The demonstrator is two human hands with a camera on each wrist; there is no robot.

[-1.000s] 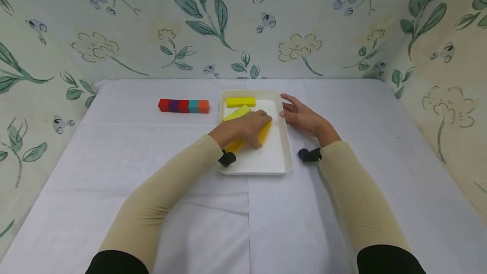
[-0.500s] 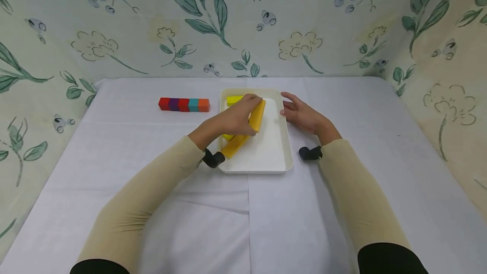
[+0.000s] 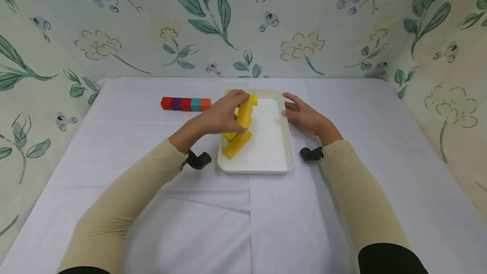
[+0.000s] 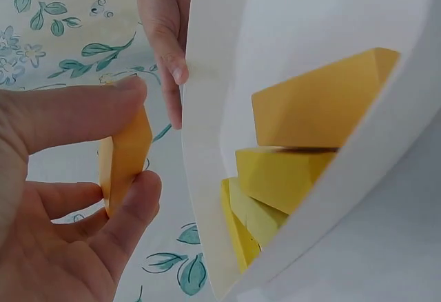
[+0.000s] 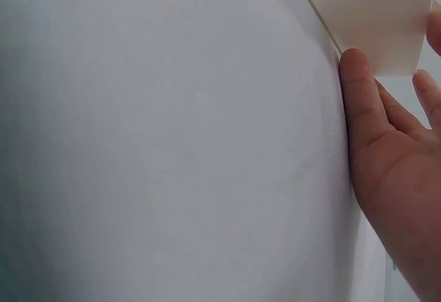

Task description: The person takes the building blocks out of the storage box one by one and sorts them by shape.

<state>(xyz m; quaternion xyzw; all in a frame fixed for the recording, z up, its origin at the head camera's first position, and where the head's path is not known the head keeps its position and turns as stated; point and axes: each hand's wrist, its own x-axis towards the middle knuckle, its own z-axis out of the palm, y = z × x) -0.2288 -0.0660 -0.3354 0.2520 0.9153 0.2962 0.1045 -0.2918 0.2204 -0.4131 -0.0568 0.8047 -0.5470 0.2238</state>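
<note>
My left hand (image 3: 217,115) pinches an orange-yellow block (image 3: 244,111) between thumb and fingers, over the left side of the white tray (image 3: 291,162). In the left wrist view that held block (image 4: 126,157) is raised off the tray floor. Another orange-yellow block (image 3: 237,144) lies slanted in the tray, beside yellow blocks (image 4: 282,178) partly hidden by my hand in the head view. My right hand (image 3: 307,117) rests its fingers against the tray's right wall; in the right wrist view the fingers (image 5: 362,85) touch the tray's outer side (image 5: 379,19).
Left of the tray, a row of joined-up cubes (image 3: 185,104) in red, purple, blue and orange lies on the white cloth (image 3: 213,231). A floral fabric backdrop (image 3: 228,24) stands behind and at both sides of the table.
My left hand has taken the orange-yellow block up and carried it leftward across the tray, uncovering the right part of its floor. My right hand has stayed at the tray's wall.
</note>
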